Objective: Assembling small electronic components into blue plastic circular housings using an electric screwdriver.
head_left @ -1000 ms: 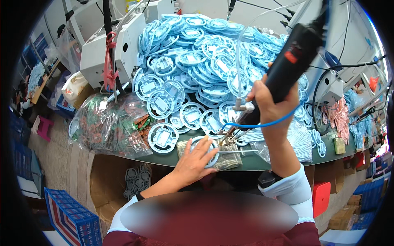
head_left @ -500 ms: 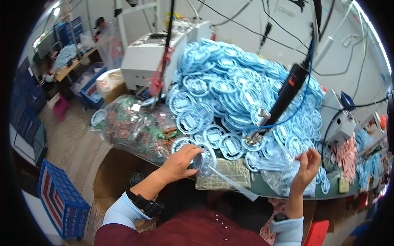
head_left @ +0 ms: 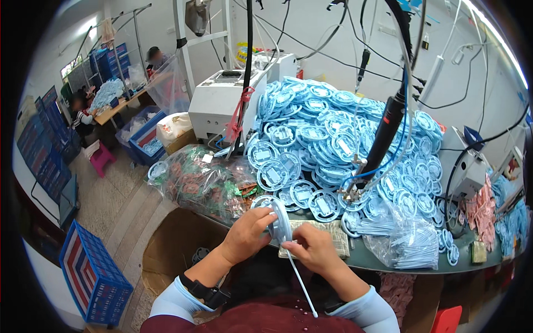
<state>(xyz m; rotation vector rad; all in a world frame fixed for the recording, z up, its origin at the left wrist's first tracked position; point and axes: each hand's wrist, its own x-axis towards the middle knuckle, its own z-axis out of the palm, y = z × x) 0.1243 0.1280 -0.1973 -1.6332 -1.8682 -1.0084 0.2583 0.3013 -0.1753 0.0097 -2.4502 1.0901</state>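
Note:
My left hand grips a light-blue round plastic frame, tilted nearly edge-on, above the front edge of the bench. A thin light-blue plastic stick slants from the frame's lower edge down toward my body. At that joint my right hand has thumb and fingers pinched on the stick's upper end; the fingers hide exactly how stick and frame meet. Behind both hands rises a big heap of similar round frames. Under the frame, partly covered by my hands, lies a tape-wrapped flat block.
A clear bag of light-blue sticks lies right of my hands. Left is a plastic bag of green and brown parts. A black hanging tool comes down over the heap. A blue crate and a cardboard box stand below left.
My right hand has come left from beside the stick bag to the frame and closed at the stick's upper end. The frame has turned edge-on, and the stick points more steeply down.

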